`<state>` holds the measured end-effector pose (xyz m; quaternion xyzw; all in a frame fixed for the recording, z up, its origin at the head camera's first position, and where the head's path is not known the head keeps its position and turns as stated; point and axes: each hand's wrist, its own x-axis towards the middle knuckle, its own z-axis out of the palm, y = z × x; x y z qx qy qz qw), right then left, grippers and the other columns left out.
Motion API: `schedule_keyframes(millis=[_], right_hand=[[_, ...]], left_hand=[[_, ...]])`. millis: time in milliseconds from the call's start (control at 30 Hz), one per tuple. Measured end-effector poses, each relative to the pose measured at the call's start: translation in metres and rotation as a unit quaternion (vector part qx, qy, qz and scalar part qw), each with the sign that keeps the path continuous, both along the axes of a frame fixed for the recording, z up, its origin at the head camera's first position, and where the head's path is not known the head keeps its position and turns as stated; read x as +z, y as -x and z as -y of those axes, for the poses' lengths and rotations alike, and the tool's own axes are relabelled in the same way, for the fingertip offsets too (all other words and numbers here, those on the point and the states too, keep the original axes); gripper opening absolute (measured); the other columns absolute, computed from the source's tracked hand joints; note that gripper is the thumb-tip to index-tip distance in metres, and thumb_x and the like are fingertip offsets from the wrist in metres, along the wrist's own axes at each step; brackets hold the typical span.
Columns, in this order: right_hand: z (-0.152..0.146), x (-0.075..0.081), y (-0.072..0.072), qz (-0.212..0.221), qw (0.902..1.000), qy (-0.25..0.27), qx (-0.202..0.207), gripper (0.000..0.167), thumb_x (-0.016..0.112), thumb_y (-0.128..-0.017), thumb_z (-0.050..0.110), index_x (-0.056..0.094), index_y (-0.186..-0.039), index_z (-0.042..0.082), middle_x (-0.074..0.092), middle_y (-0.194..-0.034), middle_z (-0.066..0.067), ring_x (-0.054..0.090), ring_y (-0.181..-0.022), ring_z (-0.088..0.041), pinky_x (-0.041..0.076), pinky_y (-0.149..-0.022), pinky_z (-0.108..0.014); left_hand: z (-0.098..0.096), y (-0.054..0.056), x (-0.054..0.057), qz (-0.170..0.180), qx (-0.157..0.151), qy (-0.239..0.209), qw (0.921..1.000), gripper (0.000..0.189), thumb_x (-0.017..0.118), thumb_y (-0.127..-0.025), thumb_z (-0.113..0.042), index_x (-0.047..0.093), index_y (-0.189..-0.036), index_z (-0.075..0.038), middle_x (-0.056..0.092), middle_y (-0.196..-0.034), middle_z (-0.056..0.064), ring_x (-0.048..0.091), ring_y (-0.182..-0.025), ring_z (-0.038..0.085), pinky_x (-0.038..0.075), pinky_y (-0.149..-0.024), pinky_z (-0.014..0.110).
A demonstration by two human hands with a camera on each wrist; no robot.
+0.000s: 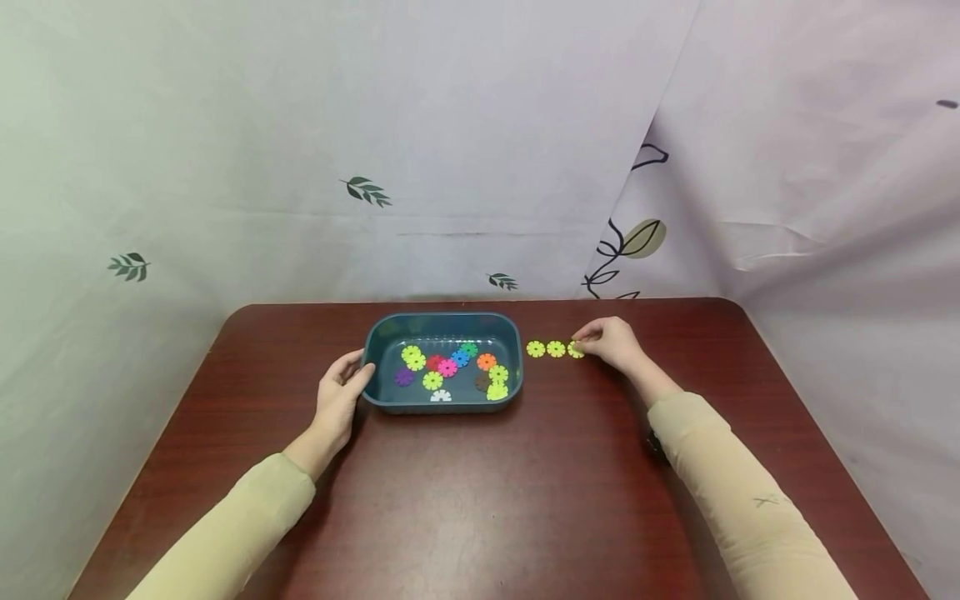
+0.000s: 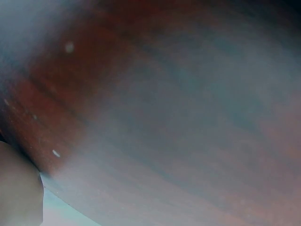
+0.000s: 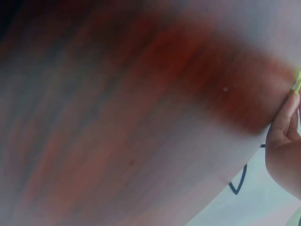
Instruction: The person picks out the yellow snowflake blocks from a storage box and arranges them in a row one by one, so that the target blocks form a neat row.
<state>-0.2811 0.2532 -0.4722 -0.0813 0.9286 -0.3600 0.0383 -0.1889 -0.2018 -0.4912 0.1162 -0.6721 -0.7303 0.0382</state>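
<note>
A dark blue-grey plastic tub sits on the table, with several notched snowflake building discs in mixed colours lying inside. My left hand grips its left wall, thumb over the rim and fingers outside. Right of the tub, two yellow-green snowflake discs lie flat in a row. At the row's right end, my right hand pinches a third yellow-green snowflake disc close over the tabletop, its fingertips partly covering it. The right wrist view catches those fingers at its right edge.
Inside the tub are a purple disc, an orange disc and a white disc, among others. The reddish-brown table ends at a pale cloth wall with leaf prints.
</note>
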Motion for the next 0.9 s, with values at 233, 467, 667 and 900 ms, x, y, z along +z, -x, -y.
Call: schedule_keyframes(millis=[233,467,667,900], right_hand=[[-0.001,-0.002,0.002,0.001,1.0,-0.002,-0.003,0.016,0.083,-0.09,0.01,0.082,-0.1,-0.002,0.079,-0.087,-0.014,0.062,-0.069,-0.003,0.051,-0.071,-0.023],[-0.002,-0.003,0.003,0.008,0.9998,0.014,-0.013,0.016,0.081,-0.093,0.012,0.081,-0.102,-0.001,0.081,-0.093,-0.015,0.064,-0.072,-0.004,0.051,-0.073,-0.023],[-0.002,0.005,0.005,-0.006,0.9996,0.019,-0.022,0.017,0.079,-0.095,0.012,0.081,-0.105,-0.001,0.08,-0.098,-0.017,0.065,-0.076,-0.005,0.053,-0.077,-0.025],[0.007,0.021,0.01,-0.022,0.9996,0.015,-0.011,0.018,0.078,-0.097,0.015,0.08,-0.108,0.001,0.08,-0.103,-0.019,0.073,-0.09,-0.024,0.054,-0.085,-0.033]], left_hand=[[0.0,0.0,0.0,-0.006,0.0,-0.001,1.0,0.035,0.063,-0.105,-0.005,0.057,-0.139,0.002,0.071,-0.098,-0.026,0.062,-0.101,-0.006,0.052,-0.088,0.01],[0.001,0.0,0.0,0.001,-0.003,0.001,1.0,0.035,0.064,-0.105,-0.006,0.057,-0.14,0.0,0.07,-0.098,-0.026,0.062,-0.102,-0.006,0.052,-0.088,0.01],[0.0,-0.001,-0.001,0.002,-0.004,0.0,1.0,0.038,0.063,-0.105,-0.006,0.056,-0.142,0.003,0.07,-0.1,-0.025,0.063,-0.101,-0.005,0.052,-0.087,0.011],[0.001,0.0,0.0,0.003,-0.006,0.0,1.0,0.039,0.064,-0.105,-0.007,0.056,-0.143,0.001,0.07,-0.099,-0.026,0.062,-0.102,-0.006,0.052,-0.087,0.01]])
